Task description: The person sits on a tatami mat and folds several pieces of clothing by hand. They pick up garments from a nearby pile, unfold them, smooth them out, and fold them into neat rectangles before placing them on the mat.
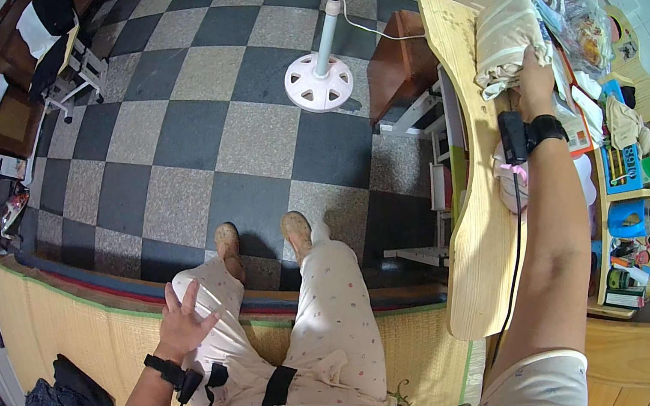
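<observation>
My right hand (pixel 534 88) reaches out to the far right, its fingers closed on the side of a folded cream cloth (pixel 506 37) with soft pleats. The cloth rests at the far end of a pale wooden desk top (pixel 487 271); part of its right side is hidden by my hand. Back near my body, my left hand (pixel 186 325) lies on my left thigh with its fingers spread, holding nothing. Both wrists carry black straps with small dark devices; a cable trails from the right one over the desk edge.
Behind the desk, a wooden shelf (pixel 637 197) is crowded with stationery, a blue cup (pixel 626 219) and cloths. Plastic bags (pixel 578 26) pile up beyond the cream cloth. A white round stand base (pixel 318 82) stands on the checkered floor. I sit on a woven mat (pixel 93 336).
</observation>
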Available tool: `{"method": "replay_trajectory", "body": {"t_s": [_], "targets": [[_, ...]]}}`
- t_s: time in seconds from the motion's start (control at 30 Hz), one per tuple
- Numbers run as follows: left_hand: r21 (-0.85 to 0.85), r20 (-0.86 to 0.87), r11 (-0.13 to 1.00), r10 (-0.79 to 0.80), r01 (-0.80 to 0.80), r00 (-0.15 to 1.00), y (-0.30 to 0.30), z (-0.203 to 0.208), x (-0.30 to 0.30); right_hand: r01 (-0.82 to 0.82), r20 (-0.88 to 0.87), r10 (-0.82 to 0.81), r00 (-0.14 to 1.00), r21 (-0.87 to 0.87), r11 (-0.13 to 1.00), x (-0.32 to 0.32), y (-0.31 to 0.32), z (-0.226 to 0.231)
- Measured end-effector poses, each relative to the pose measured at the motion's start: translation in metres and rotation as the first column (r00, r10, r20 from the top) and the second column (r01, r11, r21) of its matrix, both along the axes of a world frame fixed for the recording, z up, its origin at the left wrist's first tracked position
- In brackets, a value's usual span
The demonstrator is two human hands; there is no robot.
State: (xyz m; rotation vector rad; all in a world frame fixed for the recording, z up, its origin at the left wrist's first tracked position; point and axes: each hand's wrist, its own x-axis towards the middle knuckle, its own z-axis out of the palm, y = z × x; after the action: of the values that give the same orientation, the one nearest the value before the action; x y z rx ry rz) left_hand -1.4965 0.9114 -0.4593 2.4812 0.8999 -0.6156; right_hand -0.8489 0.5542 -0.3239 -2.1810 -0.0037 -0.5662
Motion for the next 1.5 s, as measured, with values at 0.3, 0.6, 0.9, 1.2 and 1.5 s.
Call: {"method": "replay_trajectory", "body": {"t_s": [0.3, 0.6, 0.9, 1.2, 1.5], "targets": [[0.022, 0.012, 0.999, -0.041, 0.04, 0.999, -0.002, 0.001, 0.003, -0.162, 0.045, 0.295, 0.954, -0.753, 0.637, -0.059, 0.065, -0.008], [-0.021, 0.049, 1.0, -0.009, 0.01, 0.999, -0.001, 0.002, 0.001, -0.115, -0.061, 0.169, 0.984, -0.936, 0.332, -0.041, 0.09, -0.012], [0.021, 0.106, 0.999, -0.039, 0.037, 0.994, 0.006, -0.01, 0.0, -0.192, -0.245, -0.044, 0.969, -0.848, 0.494, -0.031, 0.102, -0.016], [0.066, 0.152, 0.996, -0.061, 0.051, 0.986, 0.007, -0.02, -0.011, -0.352, -0.106, 0.484, 0.869, -0.819, 0.453, -0.131, -0.032, 0.052], [0.033, 0.088, 0.999, -0.027, 0.024, 0.996, 0.004, -0.009, -0.01, -0.395, -0.205, 0.373, 0.905, -0.732, 0.556, -0.23, -0.067, -0.03]]}}
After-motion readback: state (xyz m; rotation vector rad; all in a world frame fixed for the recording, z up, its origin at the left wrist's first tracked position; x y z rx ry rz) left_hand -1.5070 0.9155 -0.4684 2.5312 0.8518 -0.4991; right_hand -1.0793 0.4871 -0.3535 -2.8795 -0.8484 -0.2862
